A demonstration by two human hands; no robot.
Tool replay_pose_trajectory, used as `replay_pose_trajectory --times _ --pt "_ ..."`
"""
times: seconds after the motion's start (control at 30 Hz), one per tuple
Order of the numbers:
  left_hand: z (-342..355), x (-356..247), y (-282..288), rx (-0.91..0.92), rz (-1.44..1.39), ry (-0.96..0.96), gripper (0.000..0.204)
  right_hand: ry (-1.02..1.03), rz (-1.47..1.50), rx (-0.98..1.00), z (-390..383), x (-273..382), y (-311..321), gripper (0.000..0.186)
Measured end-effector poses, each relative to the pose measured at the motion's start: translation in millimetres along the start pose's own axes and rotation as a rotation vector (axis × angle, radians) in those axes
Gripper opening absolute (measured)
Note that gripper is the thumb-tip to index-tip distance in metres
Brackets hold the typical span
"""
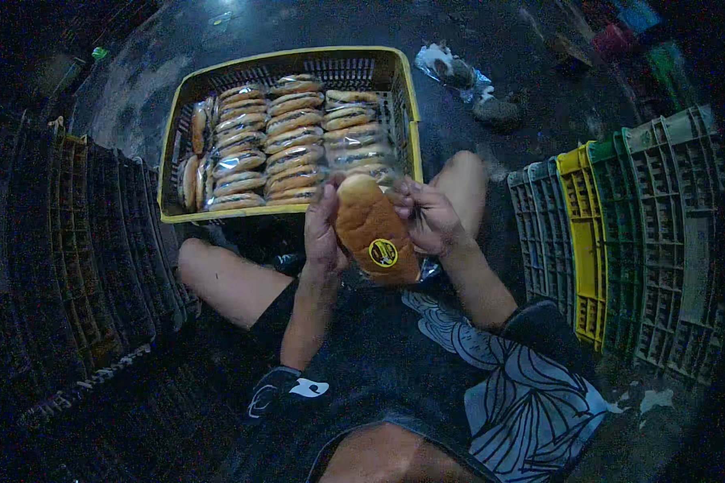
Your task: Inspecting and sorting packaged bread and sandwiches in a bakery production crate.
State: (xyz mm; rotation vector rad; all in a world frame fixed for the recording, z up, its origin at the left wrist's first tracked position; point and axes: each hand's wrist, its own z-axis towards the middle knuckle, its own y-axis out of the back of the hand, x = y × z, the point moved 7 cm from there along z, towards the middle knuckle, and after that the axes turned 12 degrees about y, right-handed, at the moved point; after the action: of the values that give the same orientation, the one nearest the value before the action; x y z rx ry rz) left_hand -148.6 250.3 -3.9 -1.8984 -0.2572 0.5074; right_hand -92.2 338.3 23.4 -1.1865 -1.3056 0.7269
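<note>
Between my two hands is a golden-brown bread loaf point(370, 221) in a clear plastic bag, with a round yellow and black sticker on it. My left hand point(322, 229) grips its left side, the thumb along the edge. On the other side my right hand point(433, 216) has its fingers bent at the upper right edge of the bag. Just beyond the loaf stands a yellow-rimmed crate point(290, 54). Rows of bagged flat breads point(294, 137) stand on edge in it, and a few more line its left wall.
Stacked dark crates point(97, 233) rise on the left. To the right are more stacked crates in grey, green and yellow point(586, 241). Clear plastic point(451, 68) lies on the dark floor beyond the crate's right corner. My bent legs point(234, 278) flank the crate's near side.
</note>
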Motion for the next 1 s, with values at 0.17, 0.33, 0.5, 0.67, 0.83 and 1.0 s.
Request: replay_pose_trajectory --times 0.17,0.33,0.5,0.67,0.83,1.0 --pt "-30.0 -24.2 -3.0 0.197 0.756 -0.577 0.031 -0.371 -0.521 -0.130 -6.9 -28.4 1.1 0.021" --pt "-26.0 -30.6 -33.1 -0.148 0.643 -0.565 0.052 0.111 -1.114 0.137 28.3 -13.3 42.7 0.025" --pt "-28.3 -29.1 -21.9 -0.155 0.670 -0.570 0.054 0.744 -1.362 0.386 8.2 22.7 -53.4 0.027" --pt "-22.6 -24.9 -9.3 -0.397 0.773 -0.295 0.031 0.472 -1.116 0.225 13.5 18.8 -34.9 0.024" --pt "-14.1 -27.2 -38.6 -0.173 1.091 -0.236 0.012 0.354 -1.146 0.268 12.5 14.2 -38.2 0.016" --pt "-23.4 -18.2 -21.8 -0.289 1.097 -0.415 0.015 0.697 -1.160 0.004 7.5 28.8 -30.4 0.016"
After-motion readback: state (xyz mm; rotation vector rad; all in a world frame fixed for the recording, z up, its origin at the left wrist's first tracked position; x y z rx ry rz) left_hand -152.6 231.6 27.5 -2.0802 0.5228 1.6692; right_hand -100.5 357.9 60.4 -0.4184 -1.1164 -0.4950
